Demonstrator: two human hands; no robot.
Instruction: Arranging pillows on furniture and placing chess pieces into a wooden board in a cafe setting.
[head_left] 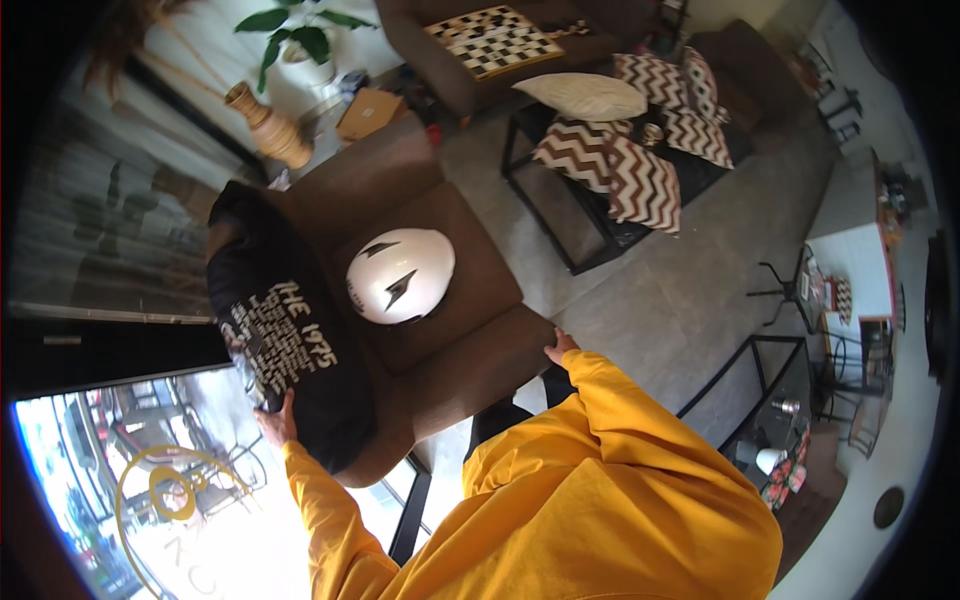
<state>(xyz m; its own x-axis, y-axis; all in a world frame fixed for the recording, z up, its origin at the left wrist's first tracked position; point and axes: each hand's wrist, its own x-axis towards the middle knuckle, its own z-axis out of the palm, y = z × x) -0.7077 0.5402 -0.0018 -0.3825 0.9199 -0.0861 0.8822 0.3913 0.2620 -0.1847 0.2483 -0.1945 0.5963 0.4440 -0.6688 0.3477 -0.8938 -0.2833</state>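
A brown armchair (470, 255) stands before me, with a white helmet (405, 277) with dark marks lying on its seat. Over the backrest hangs a black garment (300, 340) with white print. My left hand (277, 418) is closed at the backrest's outer edge, against the garment; part of its fingers is hidden. At the front end of the near armrest, my right hand (562, 346) grips the corner, its fingers bent over the edge. Both my sleeves are yellow.
A black-framed table (575, 245) holds several zigzag cushions (645, 185) and a cream one (582, 97). Behind it, a chessboard (492, 42) lies on a brown sofa. A wicker vase (268, 125) and cardboard box (370, 114) stand far left. Another dark table (760, 400) is at right.
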